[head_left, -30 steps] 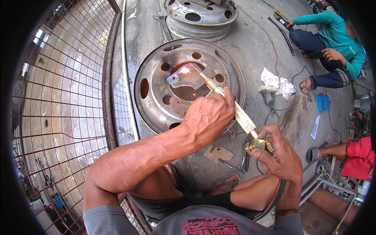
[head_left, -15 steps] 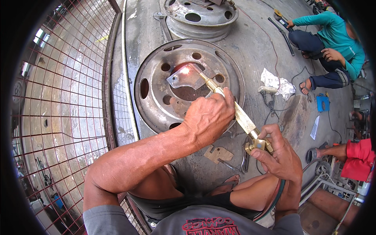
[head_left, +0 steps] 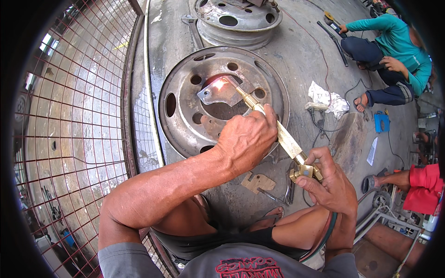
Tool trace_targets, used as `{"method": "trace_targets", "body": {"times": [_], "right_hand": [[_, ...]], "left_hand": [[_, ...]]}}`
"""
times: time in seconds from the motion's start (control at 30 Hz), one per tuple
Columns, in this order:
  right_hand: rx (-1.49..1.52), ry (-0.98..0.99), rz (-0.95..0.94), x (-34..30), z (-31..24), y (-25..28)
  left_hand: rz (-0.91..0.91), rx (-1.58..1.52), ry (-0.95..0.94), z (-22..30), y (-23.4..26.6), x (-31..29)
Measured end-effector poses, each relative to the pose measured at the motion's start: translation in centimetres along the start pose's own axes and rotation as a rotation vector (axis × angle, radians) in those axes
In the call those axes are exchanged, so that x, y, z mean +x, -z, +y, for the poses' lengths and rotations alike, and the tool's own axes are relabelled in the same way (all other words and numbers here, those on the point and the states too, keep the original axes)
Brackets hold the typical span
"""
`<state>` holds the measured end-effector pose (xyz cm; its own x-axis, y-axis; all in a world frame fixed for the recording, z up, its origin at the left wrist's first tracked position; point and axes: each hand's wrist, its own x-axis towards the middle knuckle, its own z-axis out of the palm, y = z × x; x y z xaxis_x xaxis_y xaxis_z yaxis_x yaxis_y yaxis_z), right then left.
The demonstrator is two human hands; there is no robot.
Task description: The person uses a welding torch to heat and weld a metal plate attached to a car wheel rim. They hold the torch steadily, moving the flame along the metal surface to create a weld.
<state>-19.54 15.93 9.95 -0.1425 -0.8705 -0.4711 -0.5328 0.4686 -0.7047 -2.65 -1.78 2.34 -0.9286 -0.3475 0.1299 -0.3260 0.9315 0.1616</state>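
Bare forearms, bare left hand (head_left: 245, 139) and right hand (head_left: 331, 185) — grey short-sleeved shirt with red chest print — dark shorts, knees bare.

view: head, fisheye | faces: steeply down, forward | range: close over wheel rim (head_left: 222, 99) on floor

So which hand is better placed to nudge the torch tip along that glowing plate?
Probably the left hand: it grips the torch partway up its tube, nearest the flame at the metal plate. The right hand sits back at the brass valves.
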Motion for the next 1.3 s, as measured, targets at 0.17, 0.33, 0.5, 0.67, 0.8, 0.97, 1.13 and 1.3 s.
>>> {"method": "trace_targets", "body": {"times": [0.17, 0.33, 0.5, 0.67, 0.8, 0.97, 1.13, 1.3], "right_hand": [[0.022, 0.012, 0.012, -0.03, 0.16, -0.11], [0.028, 0.012, 0.013, -0.02, 0.11, -0.11], [0.003, 0.022, 0.013, 0.1, 0.16, -0.15], [0.021, 0.002, 0.005, 0.06, 0.06, -0.06], [0.032, 0.005, 0.007, 0.03, 0.07, -0.07], [0.031, 0.005, 0.007, -0.02, 0.05, -0.03], [0.026, 0.012, 0.012, 0.03, 0.12, -0.07], [0.036, 0.022, 0.013, 0.09, 0.04, -0.07]], "left_hand": [[0.017, 0.007, 0.006, 0.07, -0.05, 0.08], [0.011, -0.003, 0.011, 0.08, -0.01, 0.1], [-0.071, -0.077, 0.051, 0.02, 0.27, 0.2], [0.007, -0.008, 0.011, 0.04, 0.05, 0.13], [0.014, 0.001, 0.01, 0.05, -0.01, 0.05], [0.016, 0.007, 0.007, 0.05, -0.01, 0.1], [0.002, 0.005, 0.012, 0.03, 0.02, 0.14], [-0.019, -0.002, 0.016, 0.01, 0.04, 0.23]]}}
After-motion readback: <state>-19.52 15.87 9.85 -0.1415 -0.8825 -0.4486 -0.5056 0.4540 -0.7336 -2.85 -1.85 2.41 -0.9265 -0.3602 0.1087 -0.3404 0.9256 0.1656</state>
